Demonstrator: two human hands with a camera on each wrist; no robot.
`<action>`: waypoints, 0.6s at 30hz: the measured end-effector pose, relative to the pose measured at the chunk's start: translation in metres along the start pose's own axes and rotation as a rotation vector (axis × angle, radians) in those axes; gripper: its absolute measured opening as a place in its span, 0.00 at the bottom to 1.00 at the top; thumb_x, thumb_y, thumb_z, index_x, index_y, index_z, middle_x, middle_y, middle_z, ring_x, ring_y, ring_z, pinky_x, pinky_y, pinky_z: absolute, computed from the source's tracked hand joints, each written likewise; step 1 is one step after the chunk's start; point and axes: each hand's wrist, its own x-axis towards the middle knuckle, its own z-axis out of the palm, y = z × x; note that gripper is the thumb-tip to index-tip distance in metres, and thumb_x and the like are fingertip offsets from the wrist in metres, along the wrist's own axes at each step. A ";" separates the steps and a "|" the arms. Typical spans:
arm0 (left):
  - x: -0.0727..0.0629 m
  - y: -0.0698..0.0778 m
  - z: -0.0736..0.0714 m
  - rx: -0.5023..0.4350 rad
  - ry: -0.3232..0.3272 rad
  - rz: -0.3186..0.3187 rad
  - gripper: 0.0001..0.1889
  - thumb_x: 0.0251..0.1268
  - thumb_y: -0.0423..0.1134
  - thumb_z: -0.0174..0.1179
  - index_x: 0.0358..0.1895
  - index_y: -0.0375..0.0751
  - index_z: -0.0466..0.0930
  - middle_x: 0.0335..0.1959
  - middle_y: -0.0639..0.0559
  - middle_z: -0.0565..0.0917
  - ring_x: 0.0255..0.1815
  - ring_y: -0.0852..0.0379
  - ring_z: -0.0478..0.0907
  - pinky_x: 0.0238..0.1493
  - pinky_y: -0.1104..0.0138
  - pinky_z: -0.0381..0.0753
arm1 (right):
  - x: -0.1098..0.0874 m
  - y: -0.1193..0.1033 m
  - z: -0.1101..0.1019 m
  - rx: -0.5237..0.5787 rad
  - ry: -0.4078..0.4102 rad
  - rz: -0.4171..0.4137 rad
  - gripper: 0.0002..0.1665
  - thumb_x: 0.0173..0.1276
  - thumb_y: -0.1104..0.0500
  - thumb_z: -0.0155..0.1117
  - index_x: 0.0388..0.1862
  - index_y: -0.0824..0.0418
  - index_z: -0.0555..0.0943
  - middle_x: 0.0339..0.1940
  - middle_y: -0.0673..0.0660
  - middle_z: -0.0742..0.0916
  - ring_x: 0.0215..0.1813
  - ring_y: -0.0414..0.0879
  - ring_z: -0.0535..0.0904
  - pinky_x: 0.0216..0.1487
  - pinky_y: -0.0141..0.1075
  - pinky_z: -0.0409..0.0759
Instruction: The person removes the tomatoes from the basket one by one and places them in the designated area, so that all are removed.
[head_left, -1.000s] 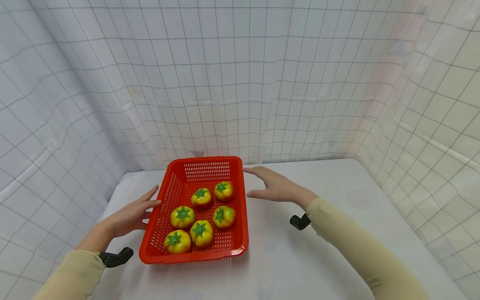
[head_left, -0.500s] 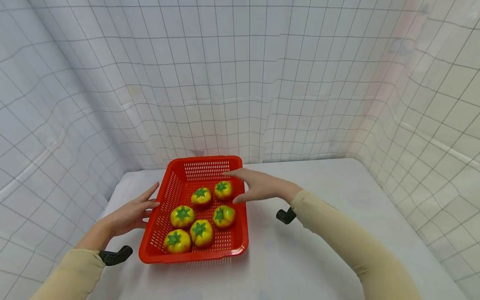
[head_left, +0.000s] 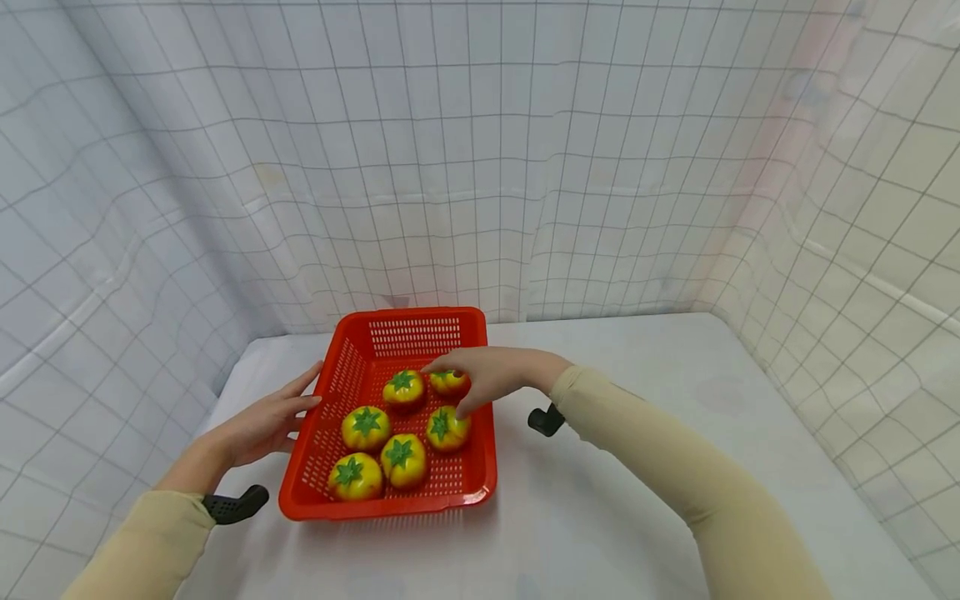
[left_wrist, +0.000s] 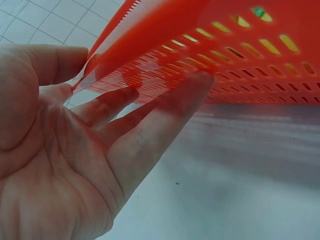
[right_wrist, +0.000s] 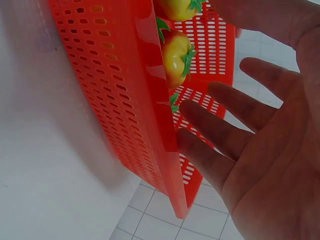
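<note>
In the head view, a red slotted plastic basket point(head_left: 393, 509) holds several yellow-red, tomato-like fruits point(head_left: 365, 428) with green star-shaped caps. My left hand point(head_left: 262, 427) is at the basket's left side. The left wrist view shows that hand's point(left_wrist: 55, 150) fingers stretched along the outside wall, with the thumb at the rim. My right hand point(head_left: 495, 373) reaches over the right rim, fingers spread, above the far-right fruit point(head_left: 447, 382), which it partly covers. Nothing is held in it. In the right wrist view its fingers point(right_wrist: 215, 120) are extended above the basket edge, near a fruit point(right_wrist: 176, 62).
The basket stands on a white table point(head_left: 637, 500), toward its left. White grid-patterned curtains point(head_left: 510, 167) surround the table at the back and both sides. Each wrist bears a black camera mount, such as the right one point(head_left: 546, 420).
My right hand has moved left from beside the basket to over its right rim and the fruits there. My left hand stays at the left side.
</note>
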 end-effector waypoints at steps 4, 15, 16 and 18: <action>0.001 0.001 0.000 -0.006 -0.004 0.000 0.41 0.84 0.48 0.46 0.83 0.62 0.26 0.80 0.28 0.51 0.60 0.44 0.79 0.53 0.45 0.84 | 0.006 -0.002 0.001 -0.005 -0.034 0.017 0.42 0.66 0.55 0.74 0.78 0.42 0.70 0.75 0.47 0.72 0.75 0.51 0.65 0.63 0.42 0.78; -0.003 0.002 0.000 -0.029 -0.005 -0.013 0.40 0.84 0.47 0.45 0.83 0.62 0.26 0.80 0.28 0.50 0.60 0.43 0.80 0.52 0.45 0.84 | 0.025 -0.001 0.009 -0.088 -0.099 0.059 0.39 0.64 0.54 0.76 0.74 0.42 0.74 0.72 0.51 0.75 0.72 0.50 0.67 0.59 0.42 0.81; -0.003 0.002 0.000 -0.033 -0.008 -0.013 0.40 0.84 0.47 0.45 0.83 0.63 0.26 0.80 0.28 0.50 0.60 0.43 0.80 0.52 0.45 0.84 | 0.026 -0.001 0.010 -0.091 -0.106 0.064 0.39 0.64 0.55 0.77 0.74 0.42 0.75 0.72 0.51 0.75 0.72 0.50 0.67 0.59 0.42 0.81; -0.003 0.001 -0.001 -0.041 -0.014 -0.014 0.39 0.85 0.48 0.45 0.83 0.63 0.26 0.80 0.28 0.51 0.60 0.44 0.80 0.52 0.45 0.84 | 0.029 -0.001 0.011 -0.104 -0.116 0.076 0.40 0.63 0.55 0.77 0.74 0.42 0.75 0.72 0.51 0.76 0.71 0.49 0.67 0.59 0.42 0.81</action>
